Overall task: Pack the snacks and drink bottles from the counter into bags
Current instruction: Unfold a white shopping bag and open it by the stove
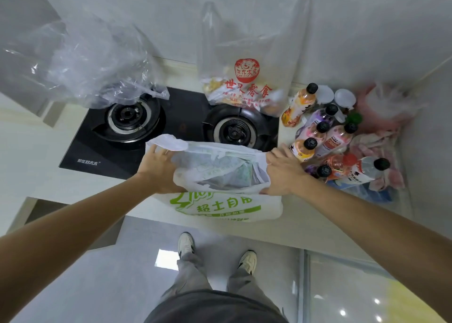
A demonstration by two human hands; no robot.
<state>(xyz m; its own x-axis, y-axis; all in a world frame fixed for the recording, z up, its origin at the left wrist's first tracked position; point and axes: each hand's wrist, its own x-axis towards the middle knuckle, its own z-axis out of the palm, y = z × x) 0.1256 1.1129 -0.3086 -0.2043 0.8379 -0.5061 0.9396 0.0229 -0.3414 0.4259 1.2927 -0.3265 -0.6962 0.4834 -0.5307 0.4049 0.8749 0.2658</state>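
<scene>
While both hands hold it, the white bag [220, 176] sits at the near tabletop [49, 151] edge: left hand [159, 166] fingers and right hand [283, 173] fingers clamped on its rim (mouth spread). Drink bottles [325, 136] cluster right; snack bag [247, 83] stands far.

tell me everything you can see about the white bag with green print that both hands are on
The white bag with green print is thin, crinkly plastic, white with green lettering and a green band on the side facing the camera. It sits at the front edge of the counter, just in front of the black gas stove, with its lower part hanging over the edge. Its mouth is held open: the left hand grips the left rim, the right hand the right. Inside lie pale packets, indistinct.
</scene>
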